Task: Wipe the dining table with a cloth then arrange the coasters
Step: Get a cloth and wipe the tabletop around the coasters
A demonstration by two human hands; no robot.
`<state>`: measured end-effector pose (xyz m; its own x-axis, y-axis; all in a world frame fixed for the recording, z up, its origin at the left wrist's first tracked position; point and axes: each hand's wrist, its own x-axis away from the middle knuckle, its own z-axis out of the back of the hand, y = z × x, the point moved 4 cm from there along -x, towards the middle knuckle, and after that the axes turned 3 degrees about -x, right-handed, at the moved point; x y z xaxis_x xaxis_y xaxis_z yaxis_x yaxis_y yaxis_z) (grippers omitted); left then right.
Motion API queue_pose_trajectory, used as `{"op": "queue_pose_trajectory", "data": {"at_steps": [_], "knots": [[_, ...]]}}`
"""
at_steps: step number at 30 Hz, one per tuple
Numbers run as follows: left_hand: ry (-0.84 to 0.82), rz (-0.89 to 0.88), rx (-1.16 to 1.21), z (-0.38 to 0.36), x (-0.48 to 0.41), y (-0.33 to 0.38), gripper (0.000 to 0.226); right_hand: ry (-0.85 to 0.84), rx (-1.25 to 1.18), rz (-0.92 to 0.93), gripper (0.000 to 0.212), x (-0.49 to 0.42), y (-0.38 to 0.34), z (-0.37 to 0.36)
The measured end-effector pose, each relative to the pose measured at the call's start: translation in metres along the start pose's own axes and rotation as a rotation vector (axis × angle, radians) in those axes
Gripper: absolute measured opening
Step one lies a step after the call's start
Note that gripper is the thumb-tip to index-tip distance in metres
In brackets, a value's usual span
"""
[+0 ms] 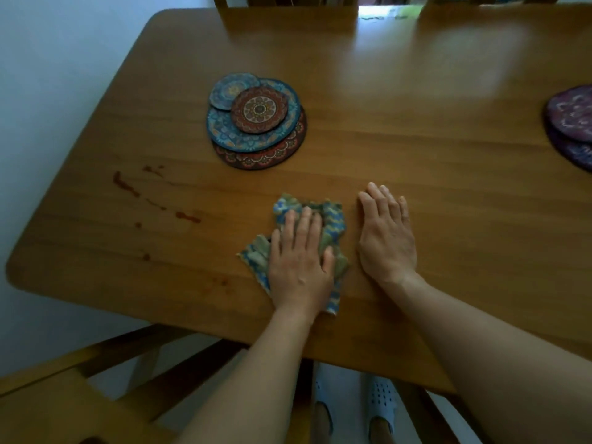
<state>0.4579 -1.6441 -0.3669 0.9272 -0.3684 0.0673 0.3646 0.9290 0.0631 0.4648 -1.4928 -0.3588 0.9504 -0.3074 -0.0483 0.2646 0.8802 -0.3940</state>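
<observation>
A crumpled blue and olive patterned cloth lies on the wooden dining table near its front edge. My left hand presses flat on the cloth with straight fingers. My right hand rests flat on the bare wood just right of the cloth. A pile of round mandala coasters, blue and red ones of different sizes, sits beyond the cloth towards the back left. Two purple coasters overlap at the right edge of the view. Reddish stains streak the table's left part.
A wooden chair stands at the front left below the table. More chair backs line the far side. My feet in white slippers show under the table's front edge. A pale wall runs along the left.
</observation>
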Motion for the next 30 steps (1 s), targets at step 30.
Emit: {"op": "queue_pose_trajectory", "data": {"at_steps": [30], "knots": [[-0.051,-0.247,-0.009,-0.001,0.014,-0.049,0.065,0.048,0.004,0.010,0.047,-0.002,0.002,-0.002]]}}
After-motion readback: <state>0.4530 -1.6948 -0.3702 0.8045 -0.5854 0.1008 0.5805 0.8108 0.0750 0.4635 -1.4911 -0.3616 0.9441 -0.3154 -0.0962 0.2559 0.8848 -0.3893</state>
